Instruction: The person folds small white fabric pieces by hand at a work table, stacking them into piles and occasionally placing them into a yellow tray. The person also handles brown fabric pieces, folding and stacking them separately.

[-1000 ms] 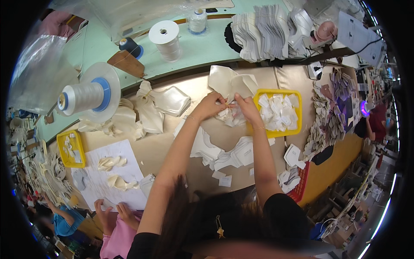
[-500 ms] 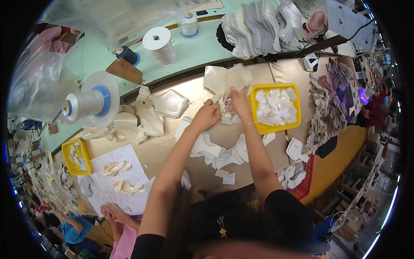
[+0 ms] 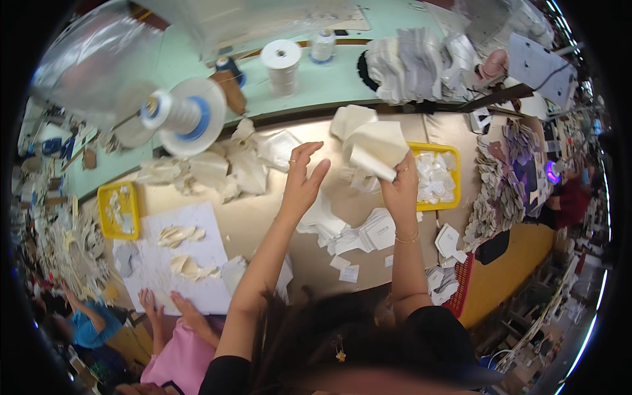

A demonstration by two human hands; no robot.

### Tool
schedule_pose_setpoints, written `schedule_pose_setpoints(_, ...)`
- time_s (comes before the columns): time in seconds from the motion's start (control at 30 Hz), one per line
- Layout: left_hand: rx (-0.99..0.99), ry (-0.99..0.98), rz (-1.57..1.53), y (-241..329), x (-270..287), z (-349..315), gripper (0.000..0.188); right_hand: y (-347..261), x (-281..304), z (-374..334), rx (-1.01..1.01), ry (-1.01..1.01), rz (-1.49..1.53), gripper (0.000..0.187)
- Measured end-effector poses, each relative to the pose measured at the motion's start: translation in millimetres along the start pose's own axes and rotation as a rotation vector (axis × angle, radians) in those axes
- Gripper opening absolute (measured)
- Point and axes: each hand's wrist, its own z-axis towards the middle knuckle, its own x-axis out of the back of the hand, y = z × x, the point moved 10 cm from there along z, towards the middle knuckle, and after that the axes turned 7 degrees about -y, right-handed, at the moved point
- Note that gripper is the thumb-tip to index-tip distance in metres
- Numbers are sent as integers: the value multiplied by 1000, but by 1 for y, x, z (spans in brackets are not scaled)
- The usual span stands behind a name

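A beige bench [image 3: 309,266] bore a yellow tray [image 3: 440,205] at right. By the tray's left end, a cream piece [image 3: 380,148] was pinched in the grip of the right hand [image 3: 401,192]; the left hand [image 3: 303,189] had its grip spread, thumb apart. Small white pieces [image 3: 434,176] lay in the tray.

R hand [image 3: 400,189] pt. hidden, coworker [image 3: 179,355] cropped

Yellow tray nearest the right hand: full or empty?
Well filled: white pieces lie heaped inside the yellow tray; the right hand hides part.
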Motion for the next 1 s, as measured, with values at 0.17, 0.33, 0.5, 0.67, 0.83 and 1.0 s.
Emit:
schedule_pose_setpoints(0.17, -51, -24, -170, 55, 48, -83, 59, -70, -77, -43, 43, -404, 344, 14)
schedule_pose_setpoints(0.33, -54, 231, -546, 61, 105, -171, 33, -131, -128, -84, 93, -635, 451, 26)
schedule_pose_setpoints(0.5, -95, 497, -188, 77, 136, -258, 18, -193, -126, -109, 463, -454, 377, 66)
schedule_pose_setpoints(0.67, 108, 643, -127, 33, 151, -297, 16, -191, -141, -126, 523, -582, 233, 58)
schedule_pose_setpoints(0.83, 67, 764, -712, -22, 143, -303, 32, -65, -120, -66, 21, -285, -93, 21)
schedule_pose_setpoints(1.0, 16, 771, -889, -33, 140, -309, 29, -32, -142, -79, 30, -478, -178, 19)
